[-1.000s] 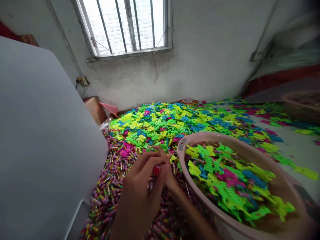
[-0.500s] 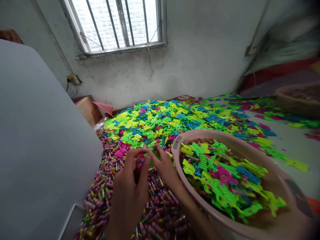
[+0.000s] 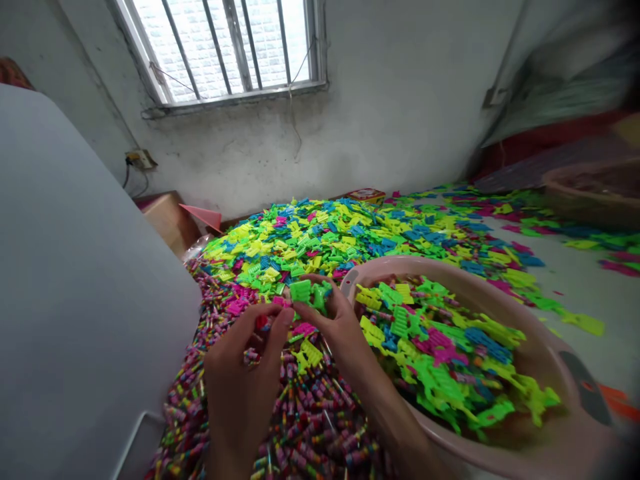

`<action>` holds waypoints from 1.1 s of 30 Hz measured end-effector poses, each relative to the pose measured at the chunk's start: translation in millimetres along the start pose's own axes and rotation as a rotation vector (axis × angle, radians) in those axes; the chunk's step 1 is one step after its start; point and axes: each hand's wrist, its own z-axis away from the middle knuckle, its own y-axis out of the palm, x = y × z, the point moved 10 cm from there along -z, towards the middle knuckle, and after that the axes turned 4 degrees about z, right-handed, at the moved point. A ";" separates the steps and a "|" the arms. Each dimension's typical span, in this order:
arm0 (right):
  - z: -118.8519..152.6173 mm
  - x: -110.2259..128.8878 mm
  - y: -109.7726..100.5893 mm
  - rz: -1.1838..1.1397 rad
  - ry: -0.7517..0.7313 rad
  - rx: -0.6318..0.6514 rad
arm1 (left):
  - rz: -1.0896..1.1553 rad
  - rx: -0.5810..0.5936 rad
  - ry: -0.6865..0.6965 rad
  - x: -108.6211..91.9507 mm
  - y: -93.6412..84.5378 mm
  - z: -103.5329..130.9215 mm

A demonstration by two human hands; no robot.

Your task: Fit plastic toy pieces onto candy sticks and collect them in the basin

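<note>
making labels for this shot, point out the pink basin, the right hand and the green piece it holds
pink basin (image 3: 421, 262): head view, far rim
right hand (image 3: 345, 326): head view, back
green piece (image 3: 301, 291): head view, flat ribbed part

Bright window backlight, dim foreground, blurred edges

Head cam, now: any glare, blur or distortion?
Head view: window near-white, wall beneath dim; upper right background smeared, darkening at the edge; basin looks stretched toward the corner, likely wide lens; green piece in the right hand fairly clear.

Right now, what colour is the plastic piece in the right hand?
That plastic piece is bright green, clearest in the head view.
</note>
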 end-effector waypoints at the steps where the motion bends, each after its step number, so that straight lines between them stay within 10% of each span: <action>1: 1.8 2.8 -0.4 -0.011 -0.003 -0.013 | 0.033 -0.008 0.017 -2.2 -0.4 0.2; 21: 25.0 10.6 9.5 0.217 0.075 0.080 | 0.090 0.048 -0.071 -1.4 7.1 3.0; 33: 22.2 16.8 9.0 -0.151 0.027 0.054 | 0.186 -0.096 -0.081 9.4 -8.6 3.6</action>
